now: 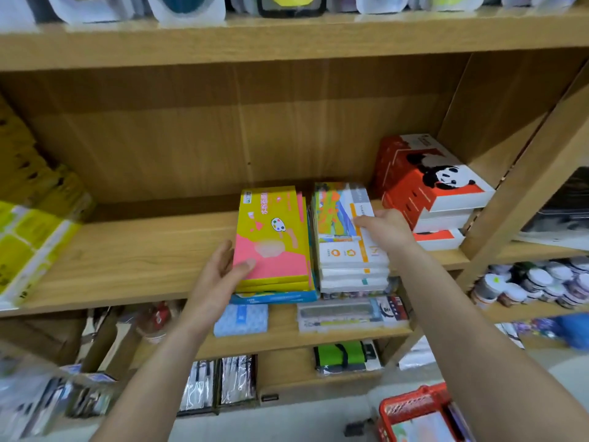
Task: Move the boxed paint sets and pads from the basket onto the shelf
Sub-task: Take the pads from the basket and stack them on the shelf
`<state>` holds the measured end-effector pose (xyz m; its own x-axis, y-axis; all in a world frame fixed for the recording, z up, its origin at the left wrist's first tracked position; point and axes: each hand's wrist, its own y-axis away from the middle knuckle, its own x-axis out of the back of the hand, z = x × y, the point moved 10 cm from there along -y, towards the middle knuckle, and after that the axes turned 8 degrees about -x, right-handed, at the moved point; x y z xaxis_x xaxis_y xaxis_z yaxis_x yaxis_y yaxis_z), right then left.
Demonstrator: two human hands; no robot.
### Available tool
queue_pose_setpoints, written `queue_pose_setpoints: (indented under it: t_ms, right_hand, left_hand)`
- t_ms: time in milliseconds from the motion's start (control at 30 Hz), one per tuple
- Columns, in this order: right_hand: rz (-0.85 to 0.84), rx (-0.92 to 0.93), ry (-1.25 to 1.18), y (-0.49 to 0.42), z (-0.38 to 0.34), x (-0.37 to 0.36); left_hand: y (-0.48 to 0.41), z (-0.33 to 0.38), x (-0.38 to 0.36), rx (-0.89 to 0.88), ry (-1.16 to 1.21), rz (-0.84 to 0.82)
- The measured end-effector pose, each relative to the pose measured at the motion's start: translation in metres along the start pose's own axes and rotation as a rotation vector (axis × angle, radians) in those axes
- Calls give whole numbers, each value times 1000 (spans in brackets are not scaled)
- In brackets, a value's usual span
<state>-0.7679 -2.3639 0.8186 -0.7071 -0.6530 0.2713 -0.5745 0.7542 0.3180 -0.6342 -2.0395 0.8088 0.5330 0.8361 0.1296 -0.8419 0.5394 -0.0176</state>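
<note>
Two hands settle stacks of art supplies on a wooden shelf (pixel 127 260), with the task seemingly well along but unfinished.

At the centre of the view, the left hand (pixel 220 275) grips the near left corner of a yellow-and-pink pad stack (pixel 274 237), thumb pressed on the cover. Just beside it at 3 o'clock, the right hand (pixel 387 229) holds the right edge of a white paint-set stack (pixel 347 250), thumb across the top and the other fingers hidden. Panda boxes (pixel 433 186) are piled at 2 o'clock. The red basket (pixel 411 406), on the floor at 5 o'clock, shows at least one pale item inside, so more probably remains to move.
</note>
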Motion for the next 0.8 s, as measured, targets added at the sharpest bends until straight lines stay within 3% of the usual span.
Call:
queue_pose_setpoints:
  t_ms: [233, 300, 367, 600, 800]
  right_hand:
    - [22, 228, -47, 58, 15, 9]
    - [3, 302, 65, 85, 31, -3]
    - [27, 310, 178, 84, 38, -10]
    - [-3, 240, 156, 23, 11, 1]
    - [119, 276, 134, 14, -4, 16]
  left_hand:
    - [19, -6, -22, -59, -21, 28]
    - [16, -3, -28, -70, -30, 14]
    - [8, -5, -31, -75, -41, 25]
    - [-48, 1, -57, -107, -115, -38]
    - [-75, 7, -70, -166, -109, -151]
